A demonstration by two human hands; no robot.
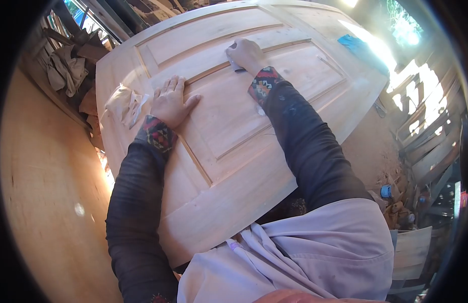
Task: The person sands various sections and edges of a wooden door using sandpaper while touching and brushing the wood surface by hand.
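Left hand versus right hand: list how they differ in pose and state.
The left hand lies flat and outstretched on the wooden door; the right hand is curled. The left hand holds nothing visible, while the right hand appears to grip a small grey piece. Both emerge from patterned cuffs.

The door (229,126) is smooth, matt wood; the sleeves (314,141), matt cloth.

The panelled door (244,129) is pale, pinkish wood; black sleeves (314,141) end in geometric cuffs (264,86) of red, black and cream; the glare-washed rag (356,46) seems turquoise-blue.
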